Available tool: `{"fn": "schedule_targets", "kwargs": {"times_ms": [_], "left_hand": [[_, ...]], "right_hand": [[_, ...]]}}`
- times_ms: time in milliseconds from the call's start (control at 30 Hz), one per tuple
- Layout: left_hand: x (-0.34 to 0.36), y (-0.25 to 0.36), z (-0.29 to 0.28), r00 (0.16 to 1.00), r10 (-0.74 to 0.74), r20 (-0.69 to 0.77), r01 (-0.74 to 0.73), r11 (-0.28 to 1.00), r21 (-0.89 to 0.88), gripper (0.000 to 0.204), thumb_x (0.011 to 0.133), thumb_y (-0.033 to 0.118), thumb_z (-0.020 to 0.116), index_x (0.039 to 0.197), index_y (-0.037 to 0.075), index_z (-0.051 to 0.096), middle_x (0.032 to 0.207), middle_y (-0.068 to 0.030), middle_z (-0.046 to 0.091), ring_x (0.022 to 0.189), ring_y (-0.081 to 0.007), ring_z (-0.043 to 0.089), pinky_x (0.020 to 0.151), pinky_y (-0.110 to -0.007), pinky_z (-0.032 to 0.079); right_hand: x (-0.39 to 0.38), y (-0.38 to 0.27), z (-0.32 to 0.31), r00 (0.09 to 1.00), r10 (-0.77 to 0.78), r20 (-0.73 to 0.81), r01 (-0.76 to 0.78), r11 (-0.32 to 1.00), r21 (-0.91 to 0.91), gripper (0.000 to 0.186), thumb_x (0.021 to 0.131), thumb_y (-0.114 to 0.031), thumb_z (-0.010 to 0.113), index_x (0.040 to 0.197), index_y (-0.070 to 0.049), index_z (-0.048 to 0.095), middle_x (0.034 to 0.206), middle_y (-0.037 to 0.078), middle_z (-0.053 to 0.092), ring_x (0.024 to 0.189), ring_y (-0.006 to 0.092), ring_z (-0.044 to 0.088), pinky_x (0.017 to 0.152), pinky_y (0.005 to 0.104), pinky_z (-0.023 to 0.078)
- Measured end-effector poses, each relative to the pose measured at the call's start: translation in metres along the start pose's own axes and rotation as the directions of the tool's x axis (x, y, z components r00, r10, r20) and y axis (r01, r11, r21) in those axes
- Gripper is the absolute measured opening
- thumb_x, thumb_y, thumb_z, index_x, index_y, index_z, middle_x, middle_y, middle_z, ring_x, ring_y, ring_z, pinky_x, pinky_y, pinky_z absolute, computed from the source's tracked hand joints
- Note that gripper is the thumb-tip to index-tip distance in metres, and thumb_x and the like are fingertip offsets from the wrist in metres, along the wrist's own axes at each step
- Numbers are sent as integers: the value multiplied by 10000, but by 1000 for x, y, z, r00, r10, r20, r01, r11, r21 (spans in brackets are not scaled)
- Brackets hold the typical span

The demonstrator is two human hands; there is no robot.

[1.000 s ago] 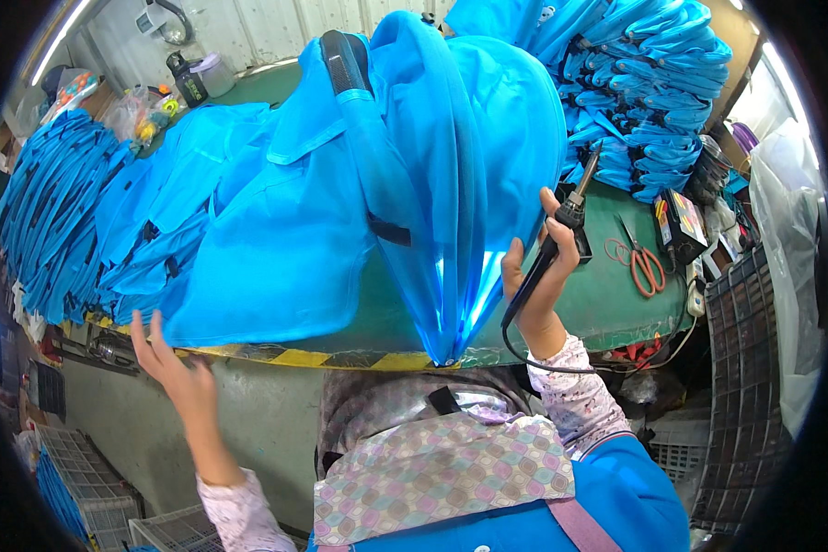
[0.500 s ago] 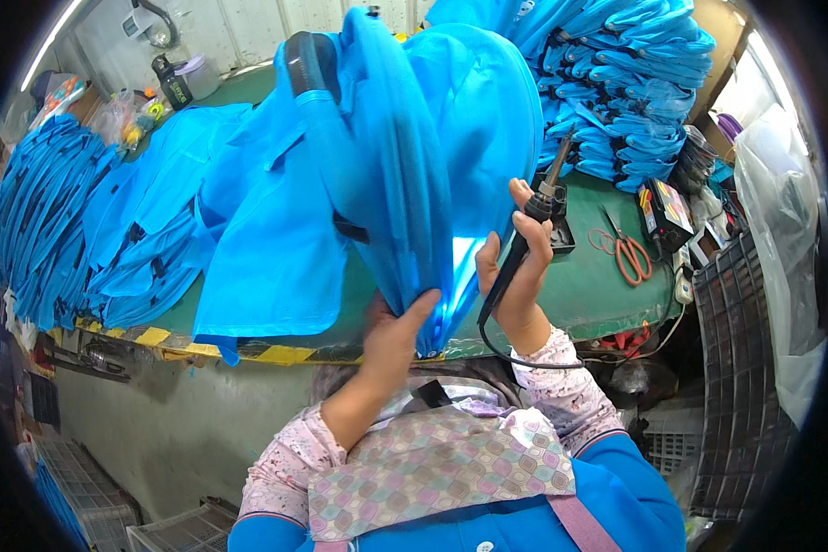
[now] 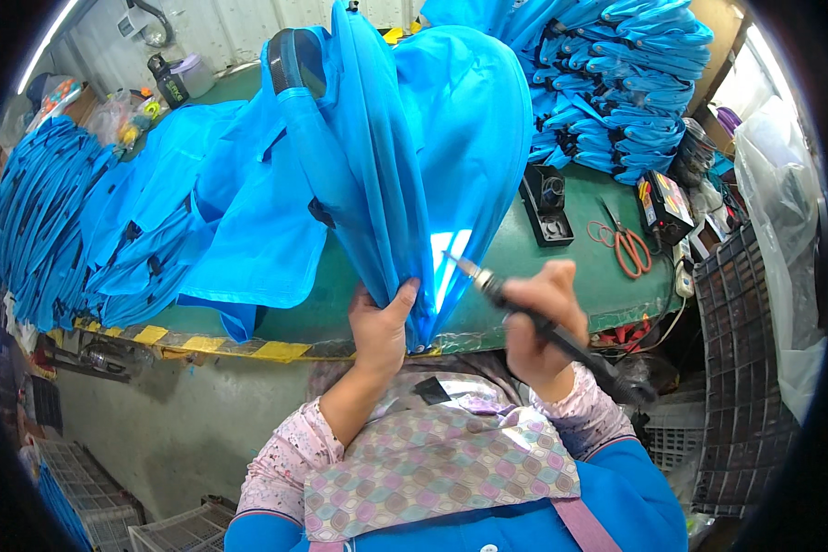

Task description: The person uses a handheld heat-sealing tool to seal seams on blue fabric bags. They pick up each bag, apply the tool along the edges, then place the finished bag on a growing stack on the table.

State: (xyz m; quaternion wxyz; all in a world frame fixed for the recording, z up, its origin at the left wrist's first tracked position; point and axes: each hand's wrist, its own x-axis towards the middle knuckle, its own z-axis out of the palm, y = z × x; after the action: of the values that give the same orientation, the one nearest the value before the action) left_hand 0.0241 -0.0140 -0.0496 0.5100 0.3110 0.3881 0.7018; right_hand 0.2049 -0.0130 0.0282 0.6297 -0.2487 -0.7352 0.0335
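My left hand [image 3: 380, 324] pinches the lower narrow end of a blue fabric canopy [image 3: 377, 175], which stands upright in folds with a dark curved rib showing at its top. In my right hand [image 3: 547, 322] is a black soldering iron [image 3: 575, 348], blurred by motion. Its tip points left and up, in front of a bright patch on the canopy's lower right part. Whether the tip touches the fabric I cannot tell.
Blue fabric pieces [image 3: 51, 221] pile up at the left, and a tall stack of folded ones [image 3: 616, 83] stands at the back right. On the green table [image 3: 497, 313] are a small black box [image 3: 546, 207], orange-handled scissors [image 3: 631, 250] and a boxy black device [image 3: 664, 212].
My right hand has swung the soldering iron from pointing up to pointing left toward the canopy. The canopy's lower end and my left hand have shifted slightly left.
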Motion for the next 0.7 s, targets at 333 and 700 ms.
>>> {"fn": "schedule_targets", "kwargs": {"times_ms": [333, 700], "left_hand": [[-3, -1, -6, 999, -31, 9, 32, 994, -100, 283, 887, 3, 718, 1148, -3, 609, 1058, -87, 698, 913, -162, 672, 845, -317, 541], [-8, 13, -1, 1000, 6, 2, -6, 1000, -3, 346, 896, 52, 729, 1208, 5, 586, 1108, -67, 681, 966, -141, 645, 883, -302, 512]], "right_hand": [[-11, -4, 30, 947, -231, 223, 264, 955, -131, 300, 744, -133, 764, 1033, -93, 697, 673, -47, 569, 614, 151, 510, 697, 328, 375], [5, 1, 22, 996, 87, 27, -90, 986, 141, 224, 894, -61, 682, 1116, -40, 661, 786, 34, 675, 680, 209, 555, 729, 336, 411]]}}
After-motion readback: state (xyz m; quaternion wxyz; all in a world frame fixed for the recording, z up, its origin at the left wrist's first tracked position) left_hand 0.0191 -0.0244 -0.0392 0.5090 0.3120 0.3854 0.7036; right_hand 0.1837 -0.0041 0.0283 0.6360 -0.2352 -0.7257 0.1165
